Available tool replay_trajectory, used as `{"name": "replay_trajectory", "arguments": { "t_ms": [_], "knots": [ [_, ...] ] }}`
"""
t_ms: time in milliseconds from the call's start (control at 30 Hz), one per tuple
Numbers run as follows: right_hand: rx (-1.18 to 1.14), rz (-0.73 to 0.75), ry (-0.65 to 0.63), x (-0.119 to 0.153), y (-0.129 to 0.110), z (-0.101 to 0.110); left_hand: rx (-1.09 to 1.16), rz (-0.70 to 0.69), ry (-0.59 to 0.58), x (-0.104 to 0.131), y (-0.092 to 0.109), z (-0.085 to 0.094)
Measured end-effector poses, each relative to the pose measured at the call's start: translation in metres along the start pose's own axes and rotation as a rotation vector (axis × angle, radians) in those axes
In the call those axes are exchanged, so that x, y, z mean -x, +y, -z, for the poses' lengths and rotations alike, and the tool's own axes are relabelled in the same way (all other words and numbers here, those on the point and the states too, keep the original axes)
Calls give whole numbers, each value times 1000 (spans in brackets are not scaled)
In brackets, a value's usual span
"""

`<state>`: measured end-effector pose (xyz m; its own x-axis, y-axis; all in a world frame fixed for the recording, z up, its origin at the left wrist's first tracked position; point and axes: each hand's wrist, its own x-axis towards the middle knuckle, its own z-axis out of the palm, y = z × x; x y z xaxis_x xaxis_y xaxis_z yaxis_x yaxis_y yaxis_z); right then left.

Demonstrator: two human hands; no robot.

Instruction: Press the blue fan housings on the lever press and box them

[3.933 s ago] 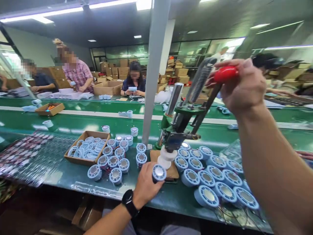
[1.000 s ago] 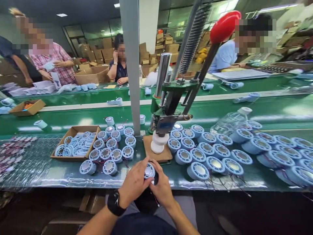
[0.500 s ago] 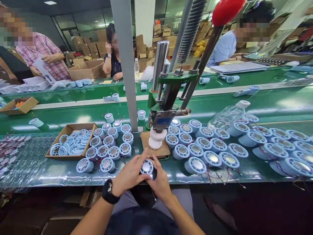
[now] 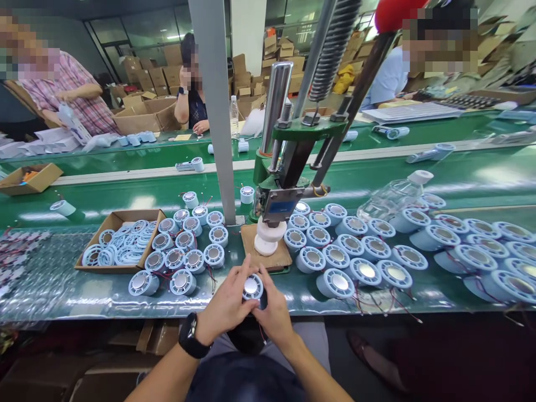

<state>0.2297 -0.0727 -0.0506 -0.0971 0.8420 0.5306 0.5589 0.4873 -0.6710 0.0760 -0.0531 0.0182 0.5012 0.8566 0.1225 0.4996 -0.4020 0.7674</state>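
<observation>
At the far left of the frame, a sheet of bubble wrap is lying over the green bench. Just to its right, a cardboard box is holding loose blue rings, and a cluster of finished blue round units is sitting against it, their red leads trailing toward the bench edge.

In the lower centre, the left hand, a black watch on its wrist, is curling around a single blue unit with a shiny metal face, thumb and fingers closed on its left flank. The right hand is pinching the same unit from the other side, fingers bent and pressed to its rim. The piece is being held just over the near edge of the bench, in front of the wooden pad under the lever press.

A thin lead is hanging beneath the hands; it could be snagging between the fingers and pulling loose. The grip is sitting on the rim only, so the unit could be slipping off the edge into the lap.

To the right, rows of blue units are crowding the pad, and a forearm could be knocking them. A clear bottle is lying tilted among them and could be rolling.
</observation>
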Motion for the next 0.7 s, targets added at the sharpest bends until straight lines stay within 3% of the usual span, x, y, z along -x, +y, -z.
{"name": "replay_trajectory", "arguments": {
  "t_ms": [200,300,367,433,500,600,700],
  "knots": [
    [109,37,-53,3,-11,-1,85,129,269,16,-8,-45],
    [105,14,-128,4,-9,6,145,222,362,18,-9,-56],
    [92,35,-273,-6,-10,26,172,228,370,16,-10,-53],
    [143,95,-358,-30,-19,62,187,223,368,10,-9,-42],
    [262,204,-249,-72,-42,111,195,214,359,1,-5,-26],
    [437,413,131,-157,-93,185,190,186,389,-23,5,3],
    [498,397,447,-248,-135,229,226,155,423,-58,15,22]
  ]
}}
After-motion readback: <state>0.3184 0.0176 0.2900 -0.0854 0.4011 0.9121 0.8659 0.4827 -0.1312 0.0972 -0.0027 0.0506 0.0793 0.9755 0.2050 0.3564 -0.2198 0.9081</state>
